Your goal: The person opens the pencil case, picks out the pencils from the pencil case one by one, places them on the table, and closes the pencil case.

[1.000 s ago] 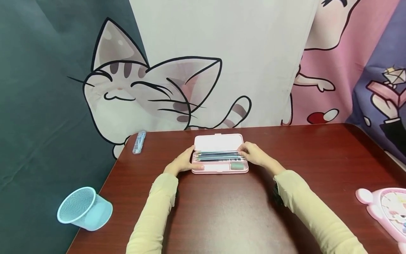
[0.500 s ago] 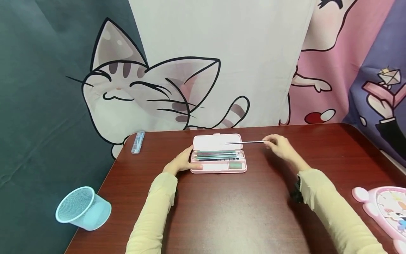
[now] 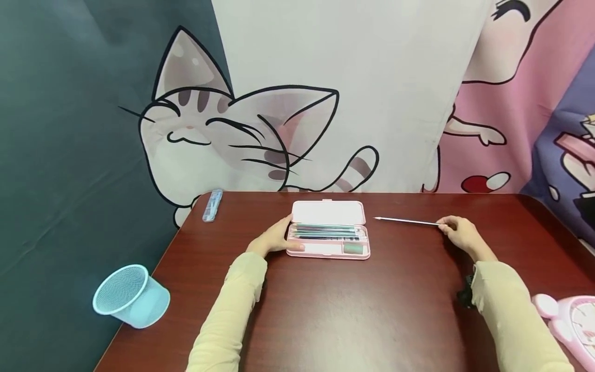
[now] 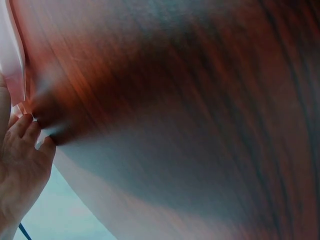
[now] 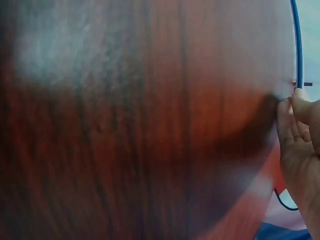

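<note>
An open pink pencil case (image 3: 327, 256) lies on the table, its lid tipped back behind it. Several pencils (image 3: 325, 231) lie lengthwise in its rear section, and a green eraser (image 3: 353, 248) sits in the front right compartment. At the left end of the case, my left hand (image 3: 271, 240) grips it, thumb over the front edge and fingers at the back corner. To the right of the case, my right hand (image 3: 465, 236) pinches one slim pencil (image 3: 406, 221) by its right end, tip pointing left. Low over the table, the pencil lies almost level.
A blue mesh pen holder (image 3: 139, 302) lies tilted at the left table edge. At the back left corner is a light blue clip-shaped item (image 3: 212, 205). A pink clock (image 3: 574, 323) lies at the right. Behind the brown table (image 3: 362, 310) hangs a cartoon cloth (image 3: 395, 67).
My right hand has taken one pencil out of the case and carried it to the right, lowering it toward the table. My left hand stays on the case. The head view has shifted slightly.
</note>
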Available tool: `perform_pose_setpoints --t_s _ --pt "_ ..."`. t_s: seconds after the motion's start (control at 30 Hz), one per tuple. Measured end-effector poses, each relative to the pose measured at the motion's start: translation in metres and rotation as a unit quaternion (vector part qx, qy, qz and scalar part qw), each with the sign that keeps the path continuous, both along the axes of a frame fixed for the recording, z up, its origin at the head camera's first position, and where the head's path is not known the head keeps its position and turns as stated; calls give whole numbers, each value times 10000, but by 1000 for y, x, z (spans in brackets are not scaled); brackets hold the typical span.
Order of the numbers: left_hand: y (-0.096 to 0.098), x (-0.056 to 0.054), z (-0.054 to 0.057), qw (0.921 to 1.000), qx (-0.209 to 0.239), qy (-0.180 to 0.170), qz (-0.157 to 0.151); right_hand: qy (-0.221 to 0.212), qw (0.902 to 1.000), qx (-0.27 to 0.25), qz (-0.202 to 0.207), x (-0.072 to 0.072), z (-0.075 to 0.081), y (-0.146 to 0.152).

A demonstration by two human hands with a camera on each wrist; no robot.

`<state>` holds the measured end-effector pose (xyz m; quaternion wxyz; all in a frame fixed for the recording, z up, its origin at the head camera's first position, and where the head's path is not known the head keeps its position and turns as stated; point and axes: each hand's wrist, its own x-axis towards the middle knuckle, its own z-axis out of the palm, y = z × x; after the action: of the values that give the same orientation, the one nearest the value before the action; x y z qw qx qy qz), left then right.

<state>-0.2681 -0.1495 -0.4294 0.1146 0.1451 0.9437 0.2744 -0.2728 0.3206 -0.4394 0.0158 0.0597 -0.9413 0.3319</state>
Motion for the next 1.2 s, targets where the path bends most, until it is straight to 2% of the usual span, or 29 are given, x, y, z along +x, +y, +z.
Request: perform_pose_setpoints --t_s 0.2,0.4,0.53,0.7,0.87,0.97,1.2 --pt "-2 0 2 9999 -107 10 -34 -103 9996 104 229 -12 -5 -2" --pt "0 1 6 9997 -232 -59 58 -263 9991 5 318 -11 -3 -2" --pt "0 1 7 9997 -221 -108 80 -440 9987 -158 209 -12 -1 -7" --pt "0 1 4 9995 -244 -181 74 -371 9992 -117 -8 -11 -4 -8" --pt "1 1 4 9994 -263 -203 108 -490 9986 -174 -80 -8 -5 -9" --pt "1 1 5 9993 -258 -234 111 -383 9991 -145 -95 -7 -6 -9" --pt "2 1 4 9992 -243 -259 179 219 9995 -110 -203 -9 -7 -11"
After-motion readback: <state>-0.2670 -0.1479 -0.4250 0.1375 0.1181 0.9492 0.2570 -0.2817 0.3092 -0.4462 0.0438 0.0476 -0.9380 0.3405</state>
